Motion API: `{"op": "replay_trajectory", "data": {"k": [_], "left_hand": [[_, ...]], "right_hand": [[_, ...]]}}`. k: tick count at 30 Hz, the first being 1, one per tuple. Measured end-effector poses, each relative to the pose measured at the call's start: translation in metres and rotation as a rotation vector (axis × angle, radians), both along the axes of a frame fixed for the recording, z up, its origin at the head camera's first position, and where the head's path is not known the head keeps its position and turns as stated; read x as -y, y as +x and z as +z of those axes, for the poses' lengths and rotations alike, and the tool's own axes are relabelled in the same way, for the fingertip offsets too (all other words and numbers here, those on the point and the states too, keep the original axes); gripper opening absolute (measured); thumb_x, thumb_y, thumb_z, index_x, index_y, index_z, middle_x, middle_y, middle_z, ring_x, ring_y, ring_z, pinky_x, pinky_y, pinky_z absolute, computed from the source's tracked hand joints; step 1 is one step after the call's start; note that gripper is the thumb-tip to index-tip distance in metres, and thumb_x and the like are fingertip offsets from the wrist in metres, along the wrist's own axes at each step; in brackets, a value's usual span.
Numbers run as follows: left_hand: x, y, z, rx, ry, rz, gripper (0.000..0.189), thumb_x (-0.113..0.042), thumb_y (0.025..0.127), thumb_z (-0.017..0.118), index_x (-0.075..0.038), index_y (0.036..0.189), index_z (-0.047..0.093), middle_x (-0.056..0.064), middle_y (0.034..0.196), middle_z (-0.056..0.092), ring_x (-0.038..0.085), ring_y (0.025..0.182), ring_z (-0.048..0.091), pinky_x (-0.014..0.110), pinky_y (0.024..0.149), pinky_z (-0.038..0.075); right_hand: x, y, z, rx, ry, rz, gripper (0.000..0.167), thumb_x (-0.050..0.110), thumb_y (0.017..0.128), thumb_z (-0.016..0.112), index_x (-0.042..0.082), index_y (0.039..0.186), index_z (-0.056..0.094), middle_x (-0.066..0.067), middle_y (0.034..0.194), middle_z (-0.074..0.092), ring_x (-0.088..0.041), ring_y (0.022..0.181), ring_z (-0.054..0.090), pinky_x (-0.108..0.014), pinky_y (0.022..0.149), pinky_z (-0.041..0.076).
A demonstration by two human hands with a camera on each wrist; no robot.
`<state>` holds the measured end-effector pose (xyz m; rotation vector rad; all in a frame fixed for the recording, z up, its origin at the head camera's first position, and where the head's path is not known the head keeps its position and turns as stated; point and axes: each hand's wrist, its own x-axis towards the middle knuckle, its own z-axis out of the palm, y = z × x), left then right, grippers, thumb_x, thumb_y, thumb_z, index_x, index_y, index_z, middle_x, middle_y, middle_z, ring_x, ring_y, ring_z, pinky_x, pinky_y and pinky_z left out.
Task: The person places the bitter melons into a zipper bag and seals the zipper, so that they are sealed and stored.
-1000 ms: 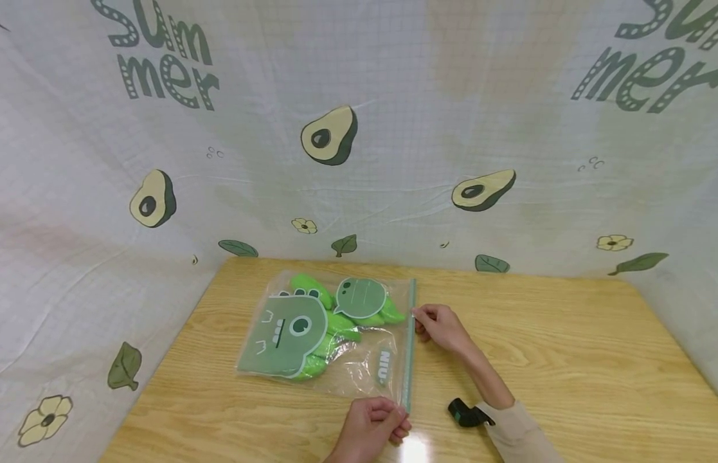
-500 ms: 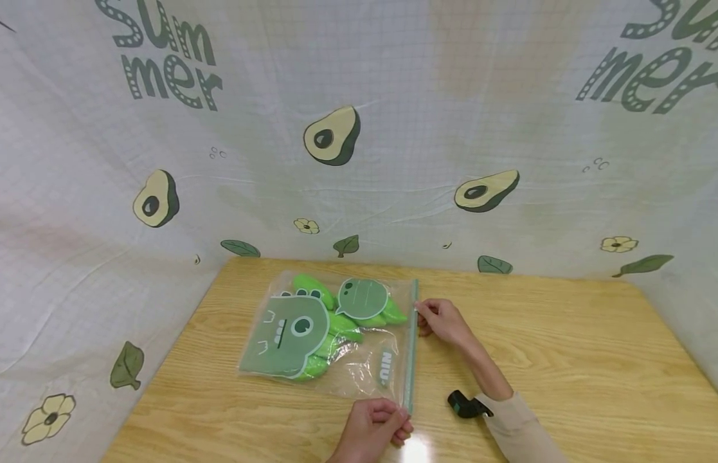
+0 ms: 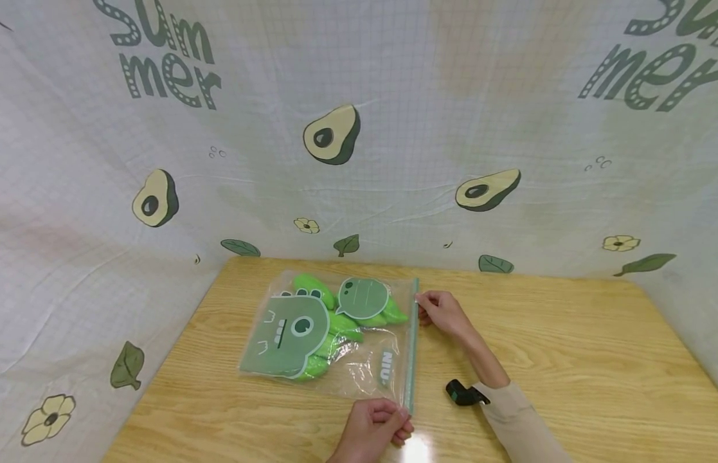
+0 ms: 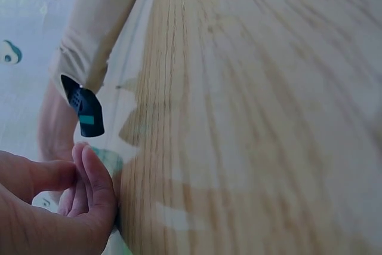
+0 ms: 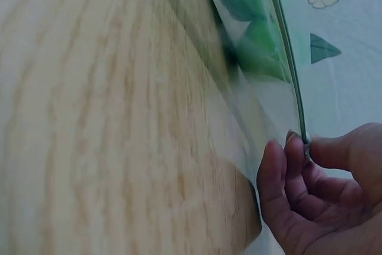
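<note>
A clear zip bag (image 3: pixel 359 376) with a green monster print lies flat on the table. Several bright green objects (image 3: pixel 312 289) fill its left and far parts; the print hides much of them, so their kind is unclear. Along the bag's right end runs a green closure strip (image 3: pixel 411 354). My left hand (image 3: pixel 367 429) pinches the strip's near end between thumb and fingers. Farther up, my right hand (image 3: pixel 445 315) pinches the same strip close to its far end. In the right wrist view, thumb and fingertips meet on the strip's edge (image 5: pixel 292 67).
The wooden table (image 3: pixel 555 360) extends to the right of the bag. A printed cloth (image 3: pixel 393 128) hangs behind it and at both sides. A black wrist camera (image 3: pixel 464 393) juts from the right sleeve (image 3: pixel 517 418).
My right hand has slid a short way along the strip toward its far end. My left hand keeps its pinch at the near corner, and the bag stays in place.
</note>
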<state>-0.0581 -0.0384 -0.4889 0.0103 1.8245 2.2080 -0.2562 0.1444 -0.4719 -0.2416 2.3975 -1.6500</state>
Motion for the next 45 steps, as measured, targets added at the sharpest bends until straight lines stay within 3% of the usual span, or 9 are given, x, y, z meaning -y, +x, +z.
{"op": "replay_trajectory", "data": {"k": [10, 25, 34, 45], "left_hand": [[0.0, -0.001, -0.001, 0.001, 0.003, 0.004, 0.021, 0.0, 0.098, 0.065, 0.02, 0.093, 0.064, 0.027, 0.084, 0.072, 0.007, 0.063, 0.065, 0.017, 0.061, 0.055], [-0.002, 0.001, -0.003, 0.014, 0.016, 0.012, 0.021, 0.0, 0.098, 0.064, 0.02, 0.092, 0.065, 0.028, 0.083, 0.072, 0.008, 0.063, 0.064, 0.017, 0.06, 0.055], [-0.002, 0.001, -0.004, 0.014, 0.022, 0.015, 0.019, 0.001, 0.097, 0.064, 0.019, 0.093, 0.065, 0.029, 0.084, 0.072, 0.009, 0.064, 0.065, 0.017, 0.06, 0.056], [-0.002, 0.001, -0.003, 0.024, -0.006, 0.033, 0.019, 0.0, 0.097, 0.065, 0.017, 0.091, 0.067, 0.025, 0.082, 0.072, 0.01, 0.063, 0.064, 0.018, 0.059, 0.056]], "right_hand": [[-0.001, -0.013, -0.002, -0.027, 0.012, -0.003, 0.033, 0.016, 0.11, 0.05, -0.011, 0.097, 0.067, -0.017, 0.085, 0.064, -0.02, 0.073, 0.066, -0.031, 0.068, 0.061], [-0.002, -0.027, -0.001, -0.002, 0.015, -0.012, 0.036, 0.016, 0.11, 0.049, -0.017, 0.117, 0.063, -0.015, 0.09, 0.066, -0.017, 0.078, 0.068, -0.031, 0.073, 0.061], [-0.004, -0.036, 0.0, 0.011, 0.026, -0.024, 0.038, 0.02, 0.111, 0.047, -0.014, 0.115, 0.064, -0.014, 0.092, 0.066, -0.015, 0.077, 0.067, -0.029, 0.073, 0.061], [-0.002, -0.037, -0.005, -0.021, 0.01, -0.023, 0.041, 0.024, 0.111, 0.048, -0.013, 0.112, 0.066, -0.014, 0.091, 0.068, -0.015, 0.076, 0.067, -0.028, 0.07, 0.06]]}}
